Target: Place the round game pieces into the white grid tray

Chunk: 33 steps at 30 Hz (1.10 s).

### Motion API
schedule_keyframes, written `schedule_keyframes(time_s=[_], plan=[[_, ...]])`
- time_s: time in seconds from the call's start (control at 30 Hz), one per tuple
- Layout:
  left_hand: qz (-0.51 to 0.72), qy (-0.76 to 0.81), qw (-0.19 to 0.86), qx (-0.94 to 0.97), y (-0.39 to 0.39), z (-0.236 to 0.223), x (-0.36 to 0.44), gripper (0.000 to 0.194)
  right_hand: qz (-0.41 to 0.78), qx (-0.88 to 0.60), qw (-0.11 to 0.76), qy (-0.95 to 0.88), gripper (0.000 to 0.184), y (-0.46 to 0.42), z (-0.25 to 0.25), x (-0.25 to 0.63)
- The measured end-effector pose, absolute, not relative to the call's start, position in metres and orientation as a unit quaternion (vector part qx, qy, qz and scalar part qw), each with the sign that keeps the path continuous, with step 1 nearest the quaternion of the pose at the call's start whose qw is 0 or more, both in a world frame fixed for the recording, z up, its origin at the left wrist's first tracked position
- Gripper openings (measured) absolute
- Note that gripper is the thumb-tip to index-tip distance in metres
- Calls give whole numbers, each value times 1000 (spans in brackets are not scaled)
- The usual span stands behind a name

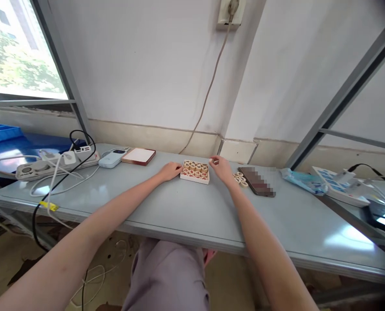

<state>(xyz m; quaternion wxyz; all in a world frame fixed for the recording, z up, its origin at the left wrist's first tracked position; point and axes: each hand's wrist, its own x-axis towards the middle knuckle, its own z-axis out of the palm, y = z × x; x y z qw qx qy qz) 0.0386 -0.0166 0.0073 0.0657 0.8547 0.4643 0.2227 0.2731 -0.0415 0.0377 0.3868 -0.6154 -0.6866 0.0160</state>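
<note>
The left hand [169, 171] lies open, touching the edge of the white tray [195, 180]. The right hand [221, 168] is pinched narrow just beside it; I cannot tell if it holds anything. Round Chinese chess pieces [195, 169] sit in rows in the tray on the worktop [192, 207]. A few loose pieces [240, 179] lie outside, near a blurred phone [256, 181].

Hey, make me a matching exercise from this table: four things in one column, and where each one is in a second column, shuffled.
Things:
1. Phone
2. Power strip
3. Loose xiangqi pieces
4. Packed xiangqi pieces

Places:
A. Far left of the table, with cables plugged in
B. In rows inside a shallow tray
C. Between the right hand and the phone
D. Right of the loose pieces

Pairs: 1D, 2A, 3C, 4B
</note>
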Motion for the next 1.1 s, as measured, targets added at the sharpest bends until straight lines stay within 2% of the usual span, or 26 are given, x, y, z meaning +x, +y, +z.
schedule_keyframes(time_s=[0.13, 0.4, 0.53, 0.67, 0.93, 1.1], plan=[[209, 469, 79, 854, -11, 8, 42, 40, 83, -531, 433, -724, 17, -62, 40, 253], [215, 478, 88, 847, -17, 9, 42, 41, 140, -499, 413, -749, 23, -60, 38, 207], [211, 474, 95, 849, -22, 13, 42, 43, 67, -505, 414, -754, 23, -53, 29, 191], [211, 488, 90, 842, -25, 13, 41, 43, -34, -537, 357, -764, 25, -58, 25, 192], [225, 490, 113, 835, -31, 12, 37, 43, -69, -595, 277, -751, 21, -65, 18, 197], [233, 496, 104, 830, -26, 9, 38, 45, -136, -588, 258, -755, 21, -67, 21, 195]])
